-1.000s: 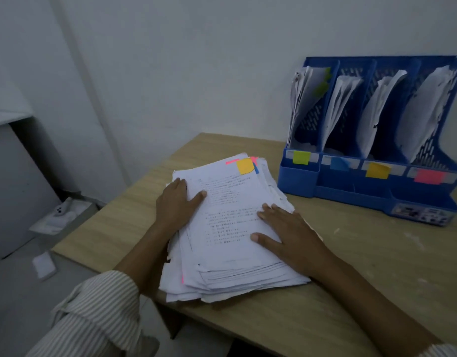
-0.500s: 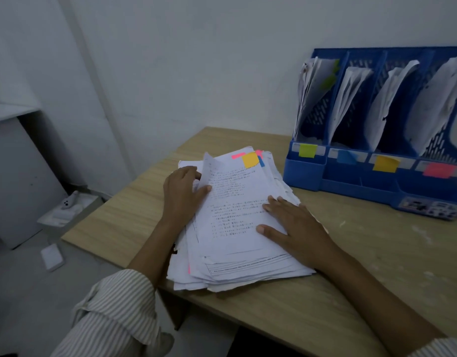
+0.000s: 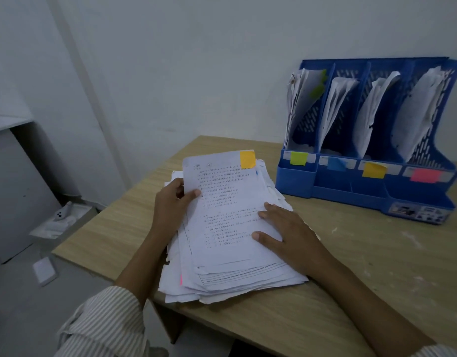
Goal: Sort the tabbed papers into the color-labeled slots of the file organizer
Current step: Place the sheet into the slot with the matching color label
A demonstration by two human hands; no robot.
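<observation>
Dim light; plain white walls (image 3: 196, 60) meet behind a light wooden bench (image 3: 376, 266), grey floor (image 3: 13, 305) to its left.

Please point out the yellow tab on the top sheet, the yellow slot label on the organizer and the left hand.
yellow tab (image 3: 247, 158), head view, middle of the sticky note.
yellow slot label (image 3: 374, 170), head view, centre of the label.
left hand (image 3: 170, 206), head view, back of the hand.

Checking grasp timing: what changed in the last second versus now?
The left hand went from lying flat on the paper stack to pinching the left edge of the top sheet, lifting that side; its yellow tab now stands clear of the pile. The right hand stayed flat on the stack, holding it down. The blue file organizer and its filed papers did not change.
</observation>
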